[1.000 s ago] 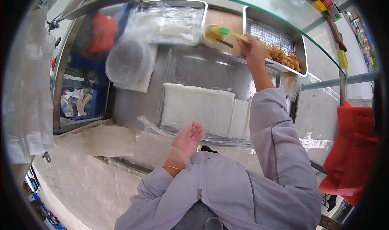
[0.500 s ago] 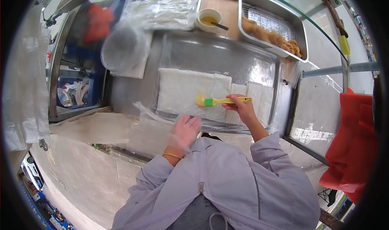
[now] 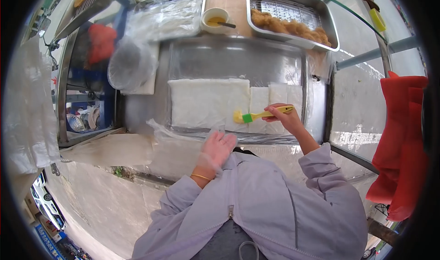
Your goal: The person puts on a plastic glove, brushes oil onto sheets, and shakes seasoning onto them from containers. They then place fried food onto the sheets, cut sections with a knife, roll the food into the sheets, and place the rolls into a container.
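Brushing at a stall counter, seen from above. The right hand (image 3: 285,118), its fingers closed around the yellow handle, holds a brush (image 3: 248,118) with a green band. The yellow bristles meet the large white sheet (image 3: 206,103) near its lower right corner. The left hand (image 3: 219,148) (apparently in a thin clear plastic glove) lies palm up at the near edge of the tray, its fingers extended and gripping nothing visible. The sheet lies in the left and middle part of the wide metal tray (image 3: 233,60); smaller white pieces (image 3: 277,93) lie just beside it, on the right. Behind the tray stands a cup (image 3: 212,29) of yellow liquid, a dark handle leaning over its rim. To its right, a deep pan (image 3: 332,28) contains browned food (image 3: 293,27) beside a wire rack (image 3: 284,7); to its left, clear plastic (image 3: 167,19) covers a shallower pan (image 3: 204,5).
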